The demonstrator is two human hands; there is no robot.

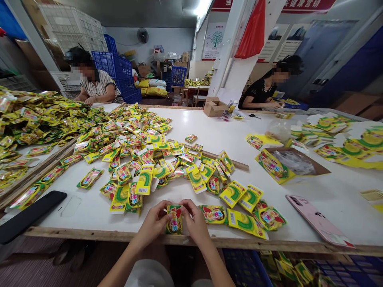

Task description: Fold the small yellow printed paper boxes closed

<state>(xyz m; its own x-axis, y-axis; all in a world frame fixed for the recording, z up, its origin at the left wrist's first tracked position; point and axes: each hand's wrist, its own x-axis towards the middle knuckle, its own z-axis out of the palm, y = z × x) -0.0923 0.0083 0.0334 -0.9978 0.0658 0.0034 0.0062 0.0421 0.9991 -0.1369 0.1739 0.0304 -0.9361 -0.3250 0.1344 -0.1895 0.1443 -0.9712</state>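
Observation:
Near the front edge of the white table, a small green-and-yellow printed carton point(174, 220) stands between my two hands. My left hand point(156, 219) pinches its left side, thumb on the printed face. My right hand point(193, 218) grips the upper right corner with thumb and fingers. A pale bit at the carton's top, between the fingertips, is too small to make out. Just beyond my hands lies a loose heap of similar cartons point(145, 179), some with white flaps sticking out. To the right of my right hand, a carton point(214, 214) lies flat in a short row.
A black phone point(32, 215) lies at the left edge, a pink phone point(318, 219) at the right. An open display box point(291, 165) holds clear plastic. Wooden strips point(215, 156) cross the white table point(191, 123). Two people point(97, 85) work across it. Blue crates point(248, 267) stand below.

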